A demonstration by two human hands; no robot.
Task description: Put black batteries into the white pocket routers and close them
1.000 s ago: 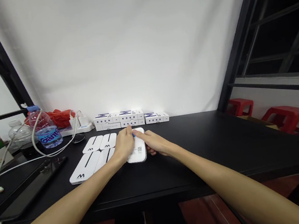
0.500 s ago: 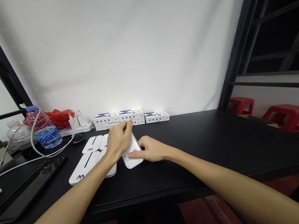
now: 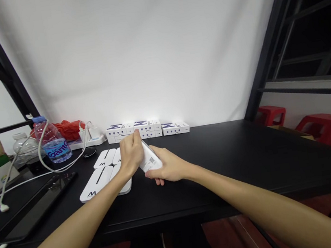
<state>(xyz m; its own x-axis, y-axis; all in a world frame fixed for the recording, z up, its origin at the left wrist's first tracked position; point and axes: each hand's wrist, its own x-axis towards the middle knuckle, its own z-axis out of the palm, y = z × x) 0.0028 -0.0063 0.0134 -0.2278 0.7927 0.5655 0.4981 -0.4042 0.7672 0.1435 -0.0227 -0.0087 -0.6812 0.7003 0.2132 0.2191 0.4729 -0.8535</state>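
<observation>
Your left grip (image 3: 131,155) and right grip (image 3: 168,168) are both closed on a white device (image 3: 150,159), which stands tilted between them with its QR label showing. Four matching white pads (image 3: 96,182) lie just left of your hands on the black bench (image 3: 220,161), and white boxes (image 3: 147,129) line its far edge.

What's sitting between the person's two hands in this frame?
In the head view, a white rounded device with a QR code label lies between the left hand and the right hand, touching both.
</observation>
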